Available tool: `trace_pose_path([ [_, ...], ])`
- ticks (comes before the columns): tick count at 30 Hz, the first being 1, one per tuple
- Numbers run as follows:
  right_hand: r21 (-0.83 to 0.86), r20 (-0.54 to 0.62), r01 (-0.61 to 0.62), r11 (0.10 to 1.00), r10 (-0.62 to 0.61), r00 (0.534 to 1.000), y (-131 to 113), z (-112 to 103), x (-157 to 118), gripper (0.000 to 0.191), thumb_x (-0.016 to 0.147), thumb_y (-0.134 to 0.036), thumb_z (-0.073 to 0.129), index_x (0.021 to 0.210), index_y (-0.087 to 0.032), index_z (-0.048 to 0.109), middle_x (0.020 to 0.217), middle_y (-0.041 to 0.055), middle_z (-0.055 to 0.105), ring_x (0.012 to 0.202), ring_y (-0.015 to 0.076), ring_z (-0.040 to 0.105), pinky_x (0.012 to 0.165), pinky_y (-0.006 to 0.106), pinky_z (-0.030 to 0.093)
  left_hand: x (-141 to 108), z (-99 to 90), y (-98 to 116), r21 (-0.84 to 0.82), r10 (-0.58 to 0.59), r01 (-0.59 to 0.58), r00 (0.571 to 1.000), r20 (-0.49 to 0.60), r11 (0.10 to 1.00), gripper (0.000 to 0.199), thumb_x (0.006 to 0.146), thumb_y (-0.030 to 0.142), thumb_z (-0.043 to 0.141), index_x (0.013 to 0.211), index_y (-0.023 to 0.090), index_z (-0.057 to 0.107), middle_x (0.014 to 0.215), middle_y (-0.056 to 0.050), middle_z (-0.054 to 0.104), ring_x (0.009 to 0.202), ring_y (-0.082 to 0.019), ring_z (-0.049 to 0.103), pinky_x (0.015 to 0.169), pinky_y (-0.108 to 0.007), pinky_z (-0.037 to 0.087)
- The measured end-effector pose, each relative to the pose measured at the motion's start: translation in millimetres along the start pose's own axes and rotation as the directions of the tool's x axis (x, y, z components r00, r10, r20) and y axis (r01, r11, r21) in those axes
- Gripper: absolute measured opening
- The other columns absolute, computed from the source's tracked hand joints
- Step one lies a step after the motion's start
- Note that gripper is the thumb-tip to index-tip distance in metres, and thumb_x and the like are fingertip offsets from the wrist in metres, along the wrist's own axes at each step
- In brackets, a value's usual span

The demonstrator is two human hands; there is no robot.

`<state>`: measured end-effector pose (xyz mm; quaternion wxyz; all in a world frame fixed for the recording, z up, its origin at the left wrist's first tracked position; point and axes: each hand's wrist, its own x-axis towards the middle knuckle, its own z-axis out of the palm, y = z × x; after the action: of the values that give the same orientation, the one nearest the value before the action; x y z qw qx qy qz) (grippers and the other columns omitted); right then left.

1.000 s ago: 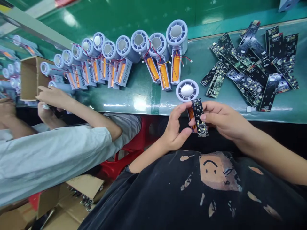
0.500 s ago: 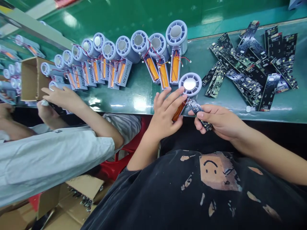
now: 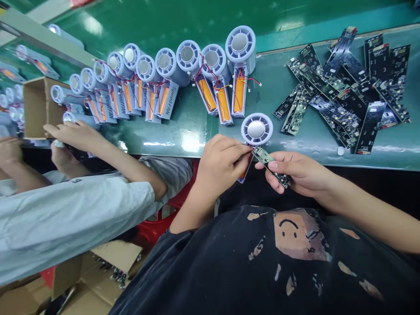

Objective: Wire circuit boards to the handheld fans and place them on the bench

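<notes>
A lavender handheld fan point(image 3: 257, 129) stands at the bench edge, its round grille upward and its open handle pointing toward me. My left hand point(image 3: 219, 164) is closed over the handle, thumb and forefinger pinched at a thin wire near the fan's neck; the fingers hide most of the wire and the handle's orange cell. My right hand point(image 3: 292, 170) grips a narrow circuit board point(image 3: 271, 164) between thumb and fingers. The board's far end meets my left fingertips, just below the grille. Whether the wire's plug is seated in the board I cannot tell.
Several open fans point(image 3: 215, 65) with orange cells and loose wires line the bench behind and leftward. A heap of circuit boards point(image 3: 344, 96) lies at right, near a small white piece point(image 3: 340, 151). At left are a co-worker's hands point(image 3: 77, 138) and a cardboard box point(image 3: 41, 105).
My left hand has gone from spread fingers over the fan to a pinch at its neck. The fan has shifted slightly toward me. The board has tilted in my right hand.
</notes>
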<state>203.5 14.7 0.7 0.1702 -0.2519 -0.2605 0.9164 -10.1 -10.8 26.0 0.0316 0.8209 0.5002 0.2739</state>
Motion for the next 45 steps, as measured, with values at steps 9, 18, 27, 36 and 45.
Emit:
trace_pose_path([
  [9,-0.093,-0.070,0.052,0.994,-0.059,0.996,1,1,-3,0.037,0.081,-0.046,0.079,0.094,-0.015,0.067,0.063,-0.0028,0.063,0.050,0.0072,0.054,0.048,0.019,0.039,-5,-13.8,3,-0.065,-0.075,0.076,0.997,0.016,0.995,0.004,0.093,0.020,0.068,0.092,0.019,0.071,0.087,0.000,0.077,0.081,-0.013,0.070,0.076,-0.026,0.053],
  [18,-0.152,-0.129,0.058,0.987,-0.078,0.989,3,6,1,0.040,0.081,-0.052,0.077,0.087,-0.015,0.064,0.063,-0.0027,0.062,0.047,0.0071,0.053,0.046,0.019,0.037,-6,3.0,19,0.127,-0.015,0.019,1.000,-0.027,0.992,0.009,0.094,0.022,0.064,0.093,0.016,0.071,0.084,-0.004,0.077,0.077,-0.016,0.070,0.073,-0.029,0.053],
  [27,-0.032,-0.166,0.080,0.996,-0.084,0.983,11,14,9,0.036,0.080,-0.048,0.077,0.084,-0.016,0.061,0.059,-0.0047,0.059,0.044,0.0065,0.048,0.043,0.020,0.035,13,1.1,1,-0.123,-0.408,0.426,0.901,0.146,0.896,0.015,0.081,0.012,0.066,0.069,0.018,0.062,0.065,0.003,0.063,0.064,-0.012,0.058,0.063,-0.025,0.044],
  [36,-0.060,-0.192,0.116,0.991,-0.126,0.973,14,14,9,0.036,0.081,-0.047,0.076,0.081,-0.017,0.057,0.058,-0.0060,0.057,0.043,0.0059,0.046,0.043,0.020,0.033,3,4.1,4,-0.166,-0.350,0.364,0.930,0.110,0.916,0.016,0.078,0.014,0.071,0.089,0.020,0.061,0.083,0.003,0.066,0.068,-0.011,0.056,0.068,-0.025,0.049],
  [45,-0.078,-0.187,0.099,0.992,-0.112,0.976,11,15,9,0.035,0.082,-0.048,0.076,0.083,-0.017,0.059,0.059,-0.0055,0.056,0.044,0.0063,0.045,0.043,0.021,0.032,21,-9.4,-5,-0.130,-0.179,0.212,0.958,0.226,0.969,0.058,0.089,0.019,0.065,0.142,0.030,0.045,0.136,-0.009,0.062,0.097,-0.020,0.070,0.070,-0.029,0.057],
])
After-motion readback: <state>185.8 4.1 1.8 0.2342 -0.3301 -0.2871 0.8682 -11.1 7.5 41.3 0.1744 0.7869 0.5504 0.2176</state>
